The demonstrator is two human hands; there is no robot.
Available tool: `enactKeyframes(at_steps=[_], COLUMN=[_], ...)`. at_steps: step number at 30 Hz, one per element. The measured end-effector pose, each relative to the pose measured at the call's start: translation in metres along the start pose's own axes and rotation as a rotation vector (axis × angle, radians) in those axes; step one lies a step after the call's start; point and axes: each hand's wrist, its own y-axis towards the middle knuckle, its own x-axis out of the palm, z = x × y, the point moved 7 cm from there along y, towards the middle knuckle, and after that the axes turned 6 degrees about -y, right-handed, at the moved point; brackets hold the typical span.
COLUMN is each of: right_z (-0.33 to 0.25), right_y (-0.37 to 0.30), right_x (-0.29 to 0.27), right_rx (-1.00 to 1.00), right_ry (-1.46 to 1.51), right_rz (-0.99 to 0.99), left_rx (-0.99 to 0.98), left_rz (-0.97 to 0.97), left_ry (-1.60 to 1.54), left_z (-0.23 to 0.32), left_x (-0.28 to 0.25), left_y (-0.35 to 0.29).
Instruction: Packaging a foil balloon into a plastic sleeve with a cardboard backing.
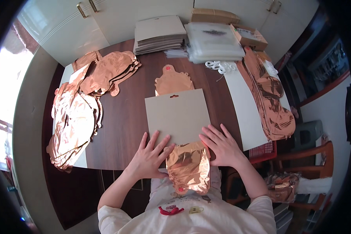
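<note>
A beige cardboard sheet (177,115) with a small hang slot near its far edge lies at the middle of the table. Under it is a rose-gold foil balloon (173,82), flat and uninflated. One end of the foil shows beyond the sheet's far edge; the other hangs over the table's near edge toward my lap. My left hand (149,156) has its fingers spread, the tips on the sheet's near left corner. My right hand (221,147) lies with fingers apart at the near right corner, beside the foil. Whether my right thumb presses the foil is hidden.
Piles of flat rose-gold foil balloons (72,121) cover the left side, and more foil balloons (267,97) lie at right. Behind stand a cardboard stack (160,31), clear plastic bags (212,43), white string (220,67) and an open box (249,37). A wooden chair (323,156) stands at right.
</note>
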Motion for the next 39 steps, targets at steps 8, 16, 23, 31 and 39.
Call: enactKeyframes(at_steps=[8,16,23,31,39], right_z=[0.002,0.006,0.015,0.028,0.022], right_y=[0.002,0.004,0.016,0.031,0.034], right_x=[0.000,-0.007,-0.006,-0.006,-0.009], right_rx=[0.006,-0.024,-0.008,0.153,0.147], right_ry=[0.019,0.035,0.122,0.399,0.171], right_rz=[-0.006,0.106,0.226,0.344,0.415], left_rx=[0.017,0.031,-0.096,-0.247,-0.314], left_rz=[0.119,0.433,0.505,0.693,0.667], left_ry=[-0.043,-0.043,-0.329,-0.425,-0.414], left_z=[-0.004,-0.008,-0.025,-0.033,-0.032], left_x=[0.000,-0.009,-0.010,-0.013,-0.011], left_y=[0.001,0.003,0.008,0.015,0.019])
